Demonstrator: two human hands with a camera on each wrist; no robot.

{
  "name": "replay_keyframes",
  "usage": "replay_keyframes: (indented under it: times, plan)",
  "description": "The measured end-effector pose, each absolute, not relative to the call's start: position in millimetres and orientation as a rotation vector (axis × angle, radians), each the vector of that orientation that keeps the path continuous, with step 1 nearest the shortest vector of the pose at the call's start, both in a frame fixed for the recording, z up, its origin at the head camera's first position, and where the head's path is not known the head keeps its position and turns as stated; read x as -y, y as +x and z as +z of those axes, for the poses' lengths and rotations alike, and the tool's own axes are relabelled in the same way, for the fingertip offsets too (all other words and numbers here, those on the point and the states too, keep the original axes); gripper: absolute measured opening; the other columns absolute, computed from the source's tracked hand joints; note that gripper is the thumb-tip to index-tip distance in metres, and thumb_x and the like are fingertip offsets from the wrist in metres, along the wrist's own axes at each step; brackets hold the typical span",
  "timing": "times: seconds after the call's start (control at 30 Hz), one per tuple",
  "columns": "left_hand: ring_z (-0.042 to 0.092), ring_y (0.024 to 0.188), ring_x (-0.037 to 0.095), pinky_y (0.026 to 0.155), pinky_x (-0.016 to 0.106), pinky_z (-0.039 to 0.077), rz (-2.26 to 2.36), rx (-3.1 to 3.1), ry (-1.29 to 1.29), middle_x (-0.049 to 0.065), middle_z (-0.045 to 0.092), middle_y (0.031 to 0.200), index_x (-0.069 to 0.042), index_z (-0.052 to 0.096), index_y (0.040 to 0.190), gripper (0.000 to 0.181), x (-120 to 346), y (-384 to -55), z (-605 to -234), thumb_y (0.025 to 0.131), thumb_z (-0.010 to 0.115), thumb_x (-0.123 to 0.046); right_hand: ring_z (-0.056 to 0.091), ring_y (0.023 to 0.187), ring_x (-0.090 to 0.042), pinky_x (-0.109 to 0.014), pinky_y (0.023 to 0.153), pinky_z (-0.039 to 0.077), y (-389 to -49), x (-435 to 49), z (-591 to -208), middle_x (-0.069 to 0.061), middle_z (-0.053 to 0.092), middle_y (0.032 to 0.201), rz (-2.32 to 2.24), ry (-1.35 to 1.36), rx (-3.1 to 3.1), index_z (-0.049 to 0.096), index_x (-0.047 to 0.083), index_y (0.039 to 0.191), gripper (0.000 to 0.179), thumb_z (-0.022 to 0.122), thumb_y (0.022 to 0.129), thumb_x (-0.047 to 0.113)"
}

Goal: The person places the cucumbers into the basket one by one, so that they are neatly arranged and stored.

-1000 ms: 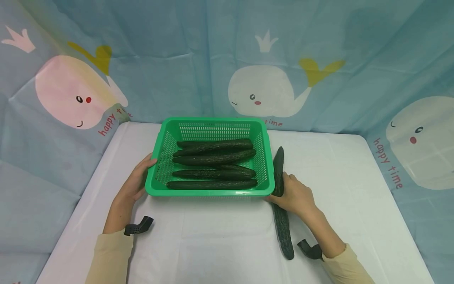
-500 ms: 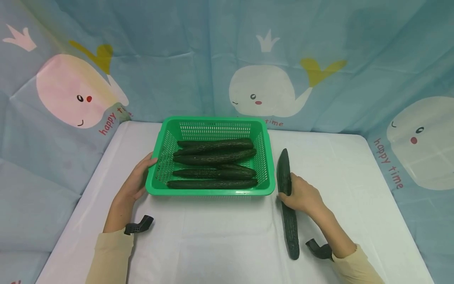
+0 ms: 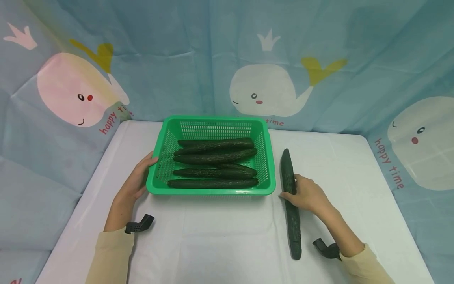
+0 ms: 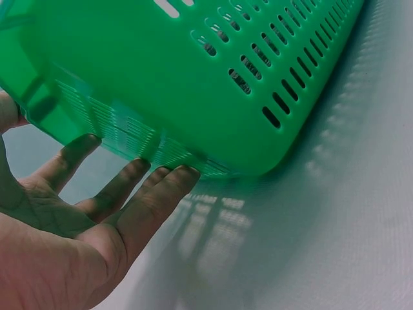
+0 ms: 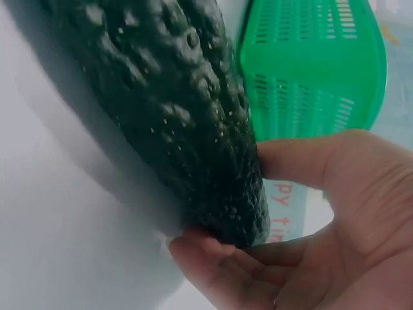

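A green plastic basket (image 3: 213,192) stands at the back of the table with several dark green cucumbers (image 3: 214,158) lying crosswise in it. My left hand (image 3: 136,179) steadies its left end: the thumb lies over the rim, and in the left wrist view the fingers (image 4: 155,200) touch the slotted outer wall. Right of the basket, a single long cucumber (image 3: 293,230) lies lengthwise on the table. My right hand (image 3: 308,195) grips it around the middle, thumb on the basket side and fingers on the other. The right wrist view shows its bumpy skin (image 5: 174,110) up close.
A white cloth (image 3: 220,244) covers the table. Blue curtain (image 3: 177,71) with whale prints hangs behind and at both sides, close to the basket's far edge. Each wrist carries a small black camera mount (image 3: 140,224).
My right hand has shifted the single cucumber to the right, leaving a gap between it and the basket. The left hand and the basket have stayed in place.
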State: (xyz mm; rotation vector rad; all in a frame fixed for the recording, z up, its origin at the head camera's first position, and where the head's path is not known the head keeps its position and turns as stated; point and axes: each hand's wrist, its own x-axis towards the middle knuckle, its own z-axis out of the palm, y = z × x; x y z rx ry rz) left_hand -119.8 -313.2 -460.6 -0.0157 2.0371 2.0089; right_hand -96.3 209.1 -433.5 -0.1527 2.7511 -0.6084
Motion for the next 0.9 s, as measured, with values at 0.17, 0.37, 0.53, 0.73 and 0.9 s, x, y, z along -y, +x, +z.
replay_keyframes:
  times: [0.17, 0.37, 0.53, 0.73, 0.9]
  plan:
    - [0.061, 0.127, 0.005, 0.098, 0.021, 0.06, 1.991, -2.037, -0.01, 0.009, 0.041, 0.158, -0.018, 0.016, 0.172, 0.068, 314, -120, -461, 0.113, 0.038, -0.045, 0.074, 0.096, -0.039, -0.055, 0.079, 0.063, -98, -217, -429, -0.031, 0.073, 0.109, -0.671, -0.183, -2.705, 0.043, -0.022, 0.145, 0.079, 0.077, 0.095, 0.029]
    - [0.061, 0.127, 0.004, 0.098, 0.02, 0.06, 1.993, -2.034, -0.006, 0.011, 0.039, 0.161, -0.019, 0.018, 0.171, 0.067, 315, -120, -462, 0.113, 0.038, -0.045, 0.069, 0.111, -0.052, -0.065, 0.087, 0.06, -100, -227, -422, -0.038, 0.068, 0.122, -0.594, -0.244, -2.69, 0.042, -0.022, 0.147, 0.074, 0.07, 0.095, 0.023]
    - [0.061, 0.129, 0.003, 0.099, 0.02, 0.059, 1.995, -2.027, -0.001, 0.015, 0.036, 0.164, -0.018, 0.017, 0.171, 0.067, 314, -120, -462, 0.113, 0.037, -0.045, 0.07, 0.112, -0.047, -0.062, 0.084, 0.061, -98, -235, -420, -0.032, 0.069, 0.125, -0.535, -0.335, -2.682, 0.047, -0.014, 0.149, 0.067, 0.071, 0.094, 0.017]
    - [0.06, 0.13, 0.004, 0.099, 0.02, 0.059, 2.001, -2.023, 0.0, 0.019, 0.032, 0.166, -0.017, 0.016, 0.172, 0.068, 313, -121, -462, 0.113, 0.038, -0.044, 0.072, 0.112, -0.043, -0.059, 0.083, 0.062, -93, -239, -424, -0.027, 0.071, 0.125, -0.518, -0.364, -2.726, 0.054, -0.006, 0.148, 0.059, 0.072, 0.096, 0.015]
    - [0.064, 0.124, 0.004, 0.098, 0.022, 0.061, 2.028, -2.006, -0.021, 0.003, 0.049, 0.151, -0.015, 0.016, 0.171, 0.069, 313, -121, -462, 0.113, 0.04, -0.043, 0.073, 0.108, -0.041, -0.057, 0.08, 0.062, -87, -238, -427, -0.025, 0.073, 0.122, -0.49, -0.386, -2.802, 0.057, -0.004, 0.147, 0.057, 0.075, 0.097, 0.019]
